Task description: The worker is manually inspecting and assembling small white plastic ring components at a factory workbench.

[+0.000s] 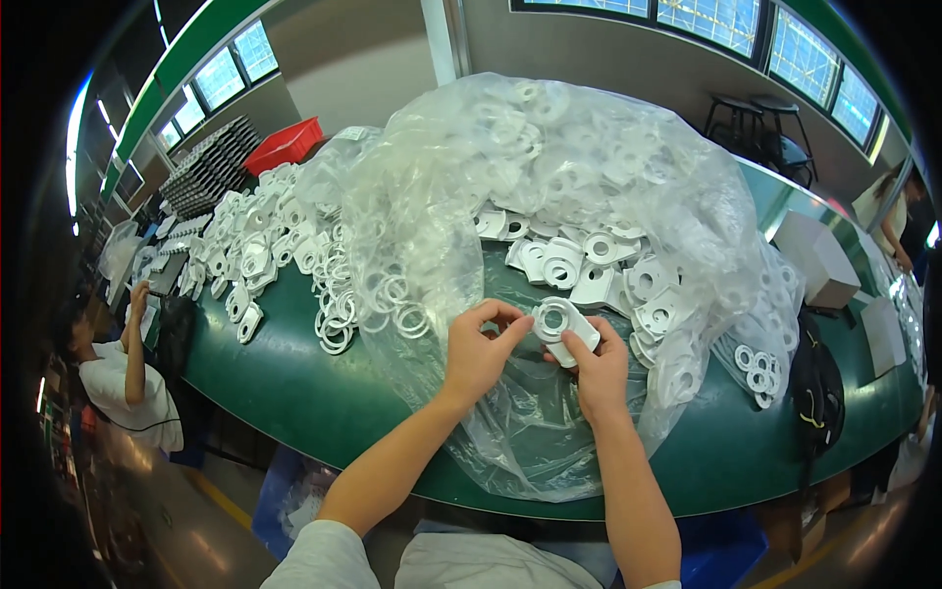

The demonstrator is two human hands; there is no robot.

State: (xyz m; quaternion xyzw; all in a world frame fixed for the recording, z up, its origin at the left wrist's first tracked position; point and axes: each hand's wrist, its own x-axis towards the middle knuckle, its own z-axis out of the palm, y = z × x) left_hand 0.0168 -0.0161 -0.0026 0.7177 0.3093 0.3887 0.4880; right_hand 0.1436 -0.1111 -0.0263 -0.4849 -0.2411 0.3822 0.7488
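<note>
Plastic, smooth and matt white, made up the flat-plated part (588,330) between the two hands, above the green tabletop (265,383) and just in front of a heap of similar pieces. One end was a squared plate with softened corners; at the other a raised round collar circled an open hole. The right hand (602,378) was clamped on the plate end, its thumb laid over the upper face. The left hand (479,351) was curled at the opposite side, thumb and forefinger drawn close together at the collar's edge; whether they pinched it could not be told.

Beneath the hands spread a clear plastic sheet (530,447), thin, wrinkled and glossy, its folds catching the light. Farther back it rose cloudily over the heap of white parts (592,285), many with the same round holes and rounded outlines. Left of it, slim white rings (337,339) lay overlapping in a loose tangle, next to more white plates.

Beyond those stood a red plastic bin (285,147) with sloping sides, near a stack of dark, ridged trays (208,165). At the table's right side were a boxy white carton (816,257) and a limp black bag (820,388).
</note>
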